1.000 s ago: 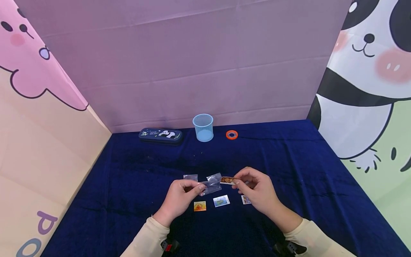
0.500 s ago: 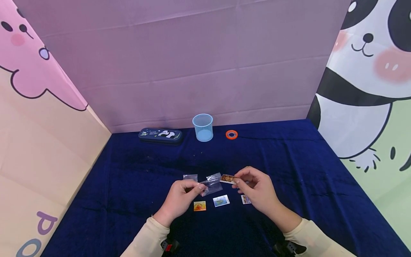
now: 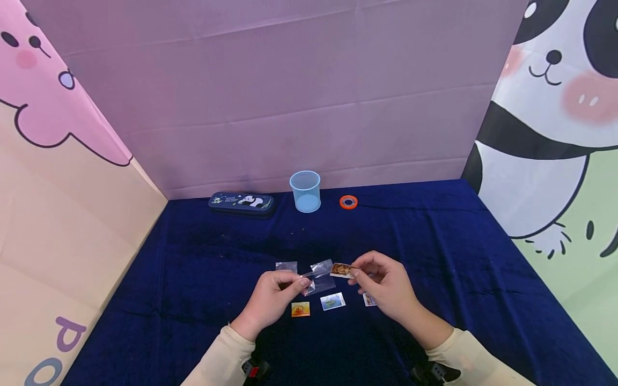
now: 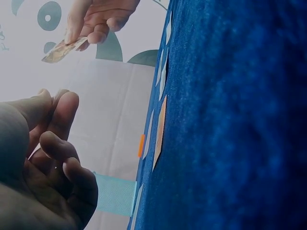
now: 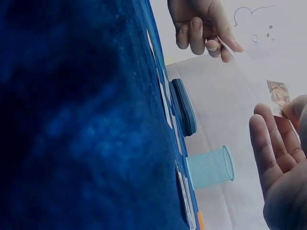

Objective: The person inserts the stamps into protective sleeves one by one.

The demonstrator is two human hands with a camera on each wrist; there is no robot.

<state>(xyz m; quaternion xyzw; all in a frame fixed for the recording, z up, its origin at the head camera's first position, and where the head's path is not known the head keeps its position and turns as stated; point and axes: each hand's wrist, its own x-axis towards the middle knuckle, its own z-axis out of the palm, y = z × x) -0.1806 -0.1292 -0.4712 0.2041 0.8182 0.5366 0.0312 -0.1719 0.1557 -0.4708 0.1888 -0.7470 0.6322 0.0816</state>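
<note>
My left hand [image 3: 273, 299] pinches a small clear plastic sleeve [image 3: 321, 286] between thumb and forefinger; its outline is hard to make out. Opposite it, my right hand [image 3: 383, 281] holds a small brown picture stamp [image 3: 342, 270] by its right end, thumb against fingers. The stamp is raised above the cloth, apart from the left fingertips; the right wrist view also shows this stamp [image 5: 278, 95]. Below the hands lie an orange stamp [image 3: 300, 309] and a blue-green stamp [image 3: 332, 301]. Another stamp [image 3: 369, 299] is partly hidden by the right hand.
Another clear sleeve [image 3: 287, 266] lies beyond the left hand on the dark blue cloth [image 3: 193, 300]. At the back stand a panda pencil case [image 3: 242, 203], a light blue mesh cup [image 3: 306, 193] and an orange tape roll [image 3: 348, 202]. Printed fabric walls enclose the table.
The brown stamp has tilted so more of its picture faces the head camera. The clear sleeve at the left fingertips has shifted slightly right. Both hands stay nearly in place.
</note>
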